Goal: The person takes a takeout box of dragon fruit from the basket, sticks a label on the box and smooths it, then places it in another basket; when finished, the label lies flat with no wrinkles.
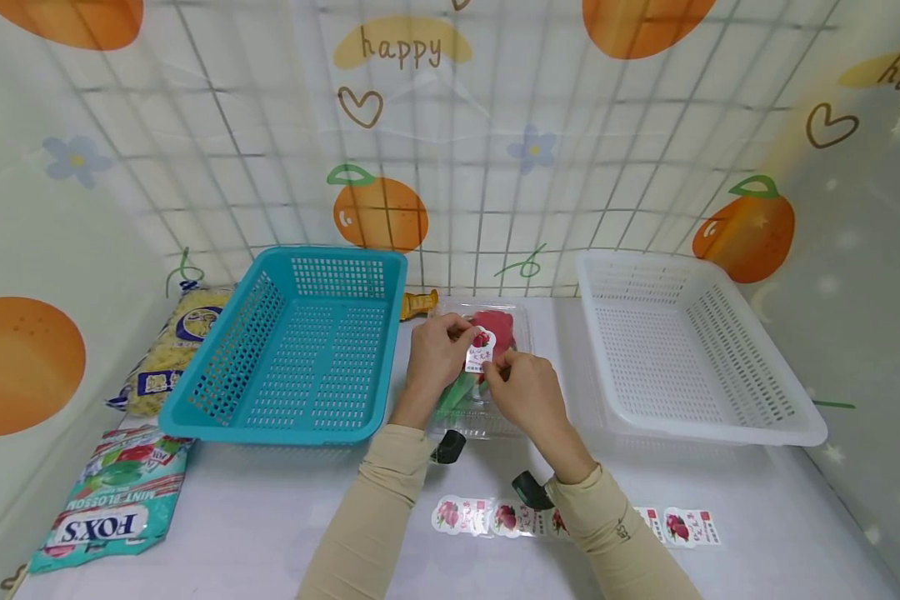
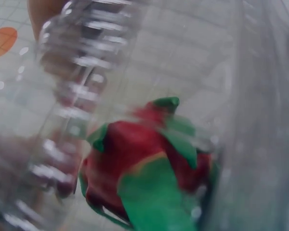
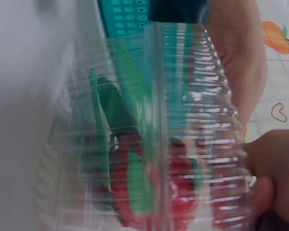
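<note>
A clear plastic box (image 1: 487,431) stands between the two baskets. Inside it lies a toy-like dragon fruit (image 1: 504,323), red with green leaf tips, also seen through the ribbed plastic in both wrist views. Over the lid, a white label sticker (image 1: 480,354) with a printed dragon fruit spans both hands. My left hand (image 1: 433,354) pinches its upper part with thumb and forefinger. At its lower right corner, my right hand (image 1: 528,390) pinches the edge. The label hides part of the fruit.
A teal basket (image 1: 378,358) stands left of the box, a white basket (image 1: 607,367) to its right. Farther left lie a yellow food bag (image 1: 176,333) and a green FOX'S bag (image 1: 116,492). An orange wrapper (image 1: 418,304) sits behind; a label strip (image 1: 461,515) lies in front, partly under the right sleeve.
</note>
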`<state>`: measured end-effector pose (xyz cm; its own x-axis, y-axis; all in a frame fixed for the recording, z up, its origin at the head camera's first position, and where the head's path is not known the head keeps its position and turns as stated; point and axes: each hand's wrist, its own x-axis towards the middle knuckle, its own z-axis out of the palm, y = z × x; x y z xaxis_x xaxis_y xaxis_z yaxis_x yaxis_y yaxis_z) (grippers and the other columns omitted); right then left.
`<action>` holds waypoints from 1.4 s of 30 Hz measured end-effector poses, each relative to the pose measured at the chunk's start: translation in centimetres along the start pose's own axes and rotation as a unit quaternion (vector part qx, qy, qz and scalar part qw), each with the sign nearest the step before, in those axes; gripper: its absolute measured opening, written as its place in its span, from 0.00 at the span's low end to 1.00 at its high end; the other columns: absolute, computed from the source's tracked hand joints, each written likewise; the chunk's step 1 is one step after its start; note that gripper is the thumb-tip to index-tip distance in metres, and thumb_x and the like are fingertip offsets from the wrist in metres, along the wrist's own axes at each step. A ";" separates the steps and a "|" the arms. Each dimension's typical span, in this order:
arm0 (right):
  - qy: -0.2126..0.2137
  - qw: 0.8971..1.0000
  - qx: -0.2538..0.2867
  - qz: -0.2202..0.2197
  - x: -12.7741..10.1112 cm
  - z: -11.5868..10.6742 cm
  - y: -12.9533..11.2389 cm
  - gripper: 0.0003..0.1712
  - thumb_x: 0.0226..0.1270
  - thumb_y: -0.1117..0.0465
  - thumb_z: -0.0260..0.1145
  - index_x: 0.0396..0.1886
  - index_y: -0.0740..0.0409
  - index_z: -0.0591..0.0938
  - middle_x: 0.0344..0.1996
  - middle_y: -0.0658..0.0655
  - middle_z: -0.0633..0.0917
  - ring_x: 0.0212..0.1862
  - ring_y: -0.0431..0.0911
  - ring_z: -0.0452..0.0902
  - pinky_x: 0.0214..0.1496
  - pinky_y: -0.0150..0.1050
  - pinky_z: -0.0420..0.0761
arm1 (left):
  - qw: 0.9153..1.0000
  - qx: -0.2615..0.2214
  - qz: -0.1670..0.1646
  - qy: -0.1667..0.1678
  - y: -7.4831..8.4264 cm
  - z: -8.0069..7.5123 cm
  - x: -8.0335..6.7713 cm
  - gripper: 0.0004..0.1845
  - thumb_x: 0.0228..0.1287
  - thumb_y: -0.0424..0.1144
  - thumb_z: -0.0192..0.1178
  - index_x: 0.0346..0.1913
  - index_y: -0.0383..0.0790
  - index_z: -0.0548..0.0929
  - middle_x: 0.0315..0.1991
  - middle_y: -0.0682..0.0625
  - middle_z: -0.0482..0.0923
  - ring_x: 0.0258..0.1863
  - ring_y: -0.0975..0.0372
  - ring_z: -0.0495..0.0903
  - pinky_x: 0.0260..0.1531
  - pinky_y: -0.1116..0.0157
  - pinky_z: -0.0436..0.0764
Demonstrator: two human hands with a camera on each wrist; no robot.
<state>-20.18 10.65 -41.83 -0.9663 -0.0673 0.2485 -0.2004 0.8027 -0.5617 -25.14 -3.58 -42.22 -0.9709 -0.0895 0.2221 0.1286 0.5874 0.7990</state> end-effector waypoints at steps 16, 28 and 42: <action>-0.005 1.000 -0.002 0.005 0.0 0.0 0.0 0.16 0.68 0.56 0.67 0.21 0.56 0.82 0.16 0.51 0.79 0.23 0.46 0.73 0.26 0.36 0.68 | 1.000 0.001 -0.001 0.000 0.2 0.1 -0.3 0.09 0.67 0.43 0.69 0.39 0.41 0.90 0.31 0.48 0.88 0.31 0.59 0.80 0.28 0.70 0.79; -0.007 1.000 -0.006 0.007 0.1 0.2 0.2 0.16 0.68 0.55 0.67 0.20 0.55 0.81 0.15 0.51 0.79 0.23 0.46 0.73 0.25 0.36 0.67 | 1.000 0.002 0.002 0.001 0.2 0.2 -0.2 0.08 0.68 0.43 0.69 0.37 0.41 0.90 0.28 0.48 0.87 0.29 0.60 0.78 0.25 0.71 0.74; 0.004 1.000 -0.023 0.003 0.2 0.3 0.2 0.17 0.66 0.55 0.67 0.17 0.54 0.79 0.14 0.51 0.78 0.24 0.47 0.73 0.26 0.37 0.68 | 1.000 0.003 0.008 0.002 0.2 0.2 -0.1 0.08 0.67 0.42 0.69 0.37 0.40 0.90 0.28 0.48 0.86 0.28 0.60 0.78 0.23 0.71 0.74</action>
<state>-20.45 10.59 -42.11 -0.9661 -0.0585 0.2513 -0.1872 0.8292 -0.5267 -25.04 -3.26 -42.24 -0.9680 -0.0833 0.2367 0.1425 0.5941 0.7917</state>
